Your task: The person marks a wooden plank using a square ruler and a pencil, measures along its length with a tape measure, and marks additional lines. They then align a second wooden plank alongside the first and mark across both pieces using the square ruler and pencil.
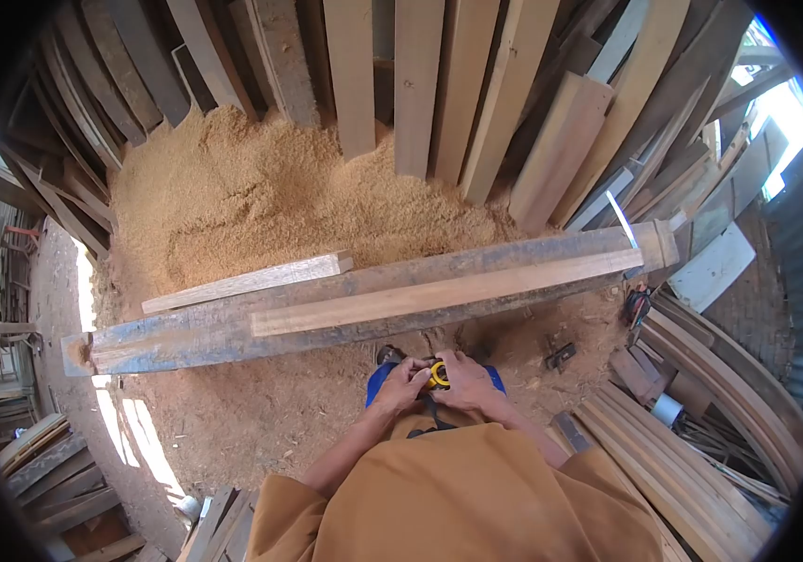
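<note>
Close to my waist, both hands are around a small yellow and black tape measure (439, 376). My left hand (403, 383) grips its left side with the fingers curled in. From the other side, my right hand (467, 382) is closed on it, hiding part of the case. A dark strap (432, 412) hangs just below. In front of me a long planed board (448, 292) lies on a heavy timber beam (177, 339). Across the board's right end rests a thin metal square (623, 221).
A shorter piece of wood (247, 283) lies along the beam's far side, by a sawdust heap (242, 197). Upright planks (417, 89) lean behind it. A dark tool (561, 356) is on the ground to the right. Stacked boards (669, 468) lie at lower right.
</note>
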`<action>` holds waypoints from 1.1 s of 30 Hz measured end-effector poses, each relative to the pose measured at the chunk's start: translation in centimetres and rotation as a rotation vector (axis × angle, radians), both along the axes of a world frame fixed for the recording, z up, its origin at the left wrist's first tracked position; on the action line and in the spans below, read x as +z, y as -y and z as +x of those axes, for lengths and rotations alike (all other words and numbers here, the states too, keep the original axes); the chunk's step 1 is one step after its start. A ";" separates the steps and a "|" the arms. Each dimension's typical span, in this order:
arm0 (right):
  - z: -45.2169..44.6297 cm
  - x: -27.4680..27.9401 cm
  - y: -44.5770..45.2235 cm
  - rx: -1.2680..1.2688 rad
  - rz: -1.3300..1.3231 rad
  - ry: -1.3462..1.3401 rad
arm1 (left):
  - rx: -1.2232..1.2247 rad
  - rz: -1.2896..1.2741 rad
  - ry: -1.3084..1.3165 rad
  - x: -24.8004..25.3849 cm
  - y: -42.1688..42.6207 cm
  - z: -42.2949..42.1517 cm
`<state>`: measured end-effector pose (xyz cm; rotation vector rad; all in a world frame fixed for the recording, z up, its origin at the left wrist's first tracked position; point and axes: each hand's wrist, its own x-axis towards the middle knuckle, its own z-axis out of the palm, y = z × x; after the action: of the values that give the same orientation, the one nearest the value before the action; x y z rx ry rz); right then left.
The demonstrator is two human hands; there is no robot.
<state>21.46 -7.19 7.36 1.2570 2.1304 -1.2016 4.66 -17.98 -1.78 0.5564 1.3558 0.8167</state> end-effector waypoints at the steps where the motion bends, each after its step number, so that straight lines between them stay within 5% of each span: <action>1: -1.0 0.4 -0.1 0.036 0.004 0.027 | 0.019 0.009 0.032 -0.3 0.2 -1.0; 8: -4.3 -1.1 -0.9 0.186 0.189 -0.211 | 0.208 0.038 0.243 -1.3 0.8 -4.4; 12: -4.6 -1.8 -1.4 0.145 0.208 -0.245 | 0.103 0.095 -0.090 -1.0 0.1 -4.2; 19: -4.8 -1.1 -0.1 -0.027 0.039 -0.180 | 0.078 -0.052 -0.088 2.9 -1.1 -4.6; 25: -3.9 -1.4 0.8 -0.013 0.295 -0.368 | -0.130 0.046 -0.259 4.1 -0.4 -5.7; 26: -3.7 -1.0 0.2 -0.010 0.315 -0.323 | 0.065 0.211 -0.122 -1.1 1.1 -4.1; 33: 0.7 1.8 -7.7 -0.105 0.579 0.008 | 0.379 0.241 -0.207 5.5 1.9 -16.2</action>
<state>22.12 0.48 9.20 1.6119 2.5306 -0.6177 -11.53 -19.89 3.69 0.5910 1.5902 1.2702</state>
